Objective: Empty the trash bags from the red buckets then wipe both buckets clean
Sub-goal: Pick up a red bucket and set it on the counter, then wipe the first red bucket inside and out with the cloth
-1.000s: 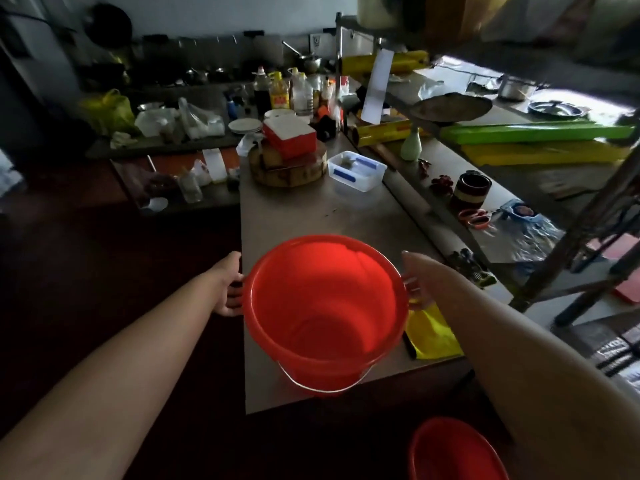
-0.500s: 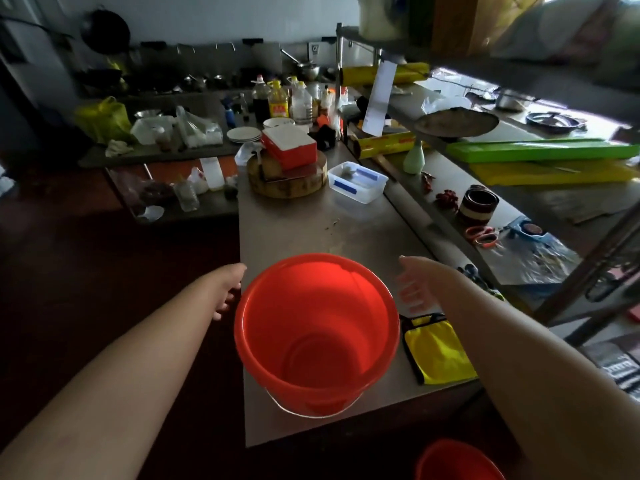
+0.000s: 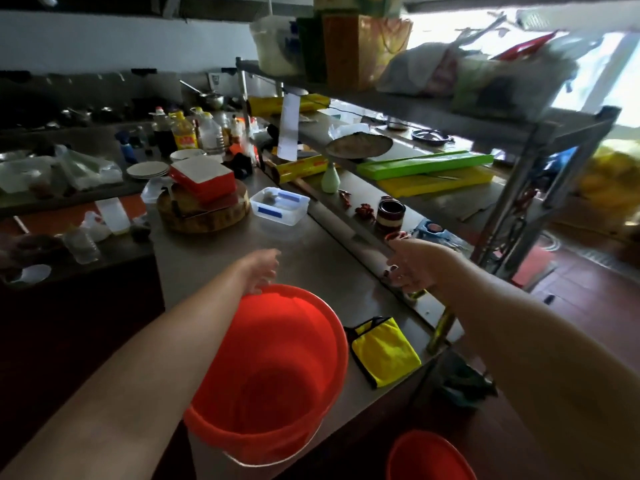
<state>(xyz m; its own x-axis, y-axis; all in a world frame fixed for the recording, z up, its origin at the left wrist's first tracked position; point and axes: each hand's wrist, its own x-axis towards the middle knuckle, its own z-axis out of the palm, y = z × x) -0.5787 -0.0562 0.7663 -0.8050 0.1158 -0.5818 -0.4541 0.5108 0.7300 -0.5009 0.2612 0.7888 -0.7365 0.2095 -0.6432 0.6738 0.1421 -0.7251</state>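
Note:
An empty red bucket [image 3: 273,372] stands on the near end of the steel counter [image 3: 311,258], its wire handle hanging down at the front. A second red bucket [image 3: 429,457] sits lower, on the floor at the bottom right. A folded yellow cloth [image 3: 382,353] with black trim lies on the counter just right of the first bucket. My left hand [image 3: 261,270] hovers over the bucket's far rim, fingers apart and holding nothing. My right hand [image 3: 412,266] is out to the right above the counter's raised edge, open, away from the bucket.
Farther along the counter are a clear plastic box [image 3: 280,206], a round wooden block [image 3: 204,211] with a red dish on it, and bottles [image 3: 187,135]. A steel shelf rack [image 3: 519,123] with green and yellow boards runs along the right. Red tiled floor lies beyond it.
Both hands have let go of the bucket's sides and lifted forward, away from it. The bucket now rests on the counter, and my view has tilted up and right.

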